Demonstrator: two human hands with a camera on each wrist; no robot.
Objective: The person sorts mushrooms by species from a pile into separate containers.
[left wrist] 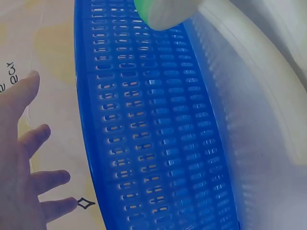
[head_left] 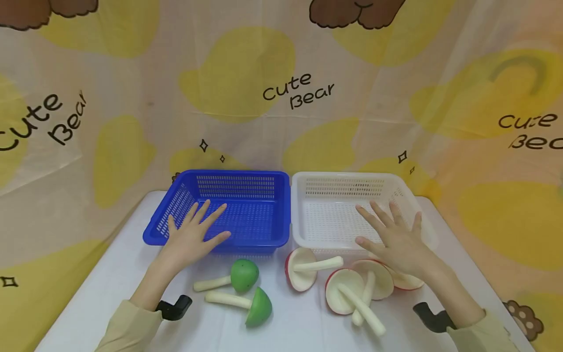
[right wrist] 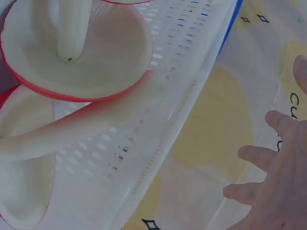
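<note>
My left hand hovers with spread fingers over the near left part of a blue basket, holding nothing. Over the near right part of a white basket, my right hand is spread the same way and also holds nothing. Two green-capped toy mushrooms lie in front of the blue basket, their pale stems pointing left. Several red-capped toy mushrooms lie before the white basket, pale undersides showing; one is partly hidden behind my right hand. In the left wrist view the fingers are apart.
Both baskets stand side by side at the back of a white table. Behind them hangs a yellow-patterned cloth. A black bent piece shows by the left wrist, and another by the right wrist.
</note>
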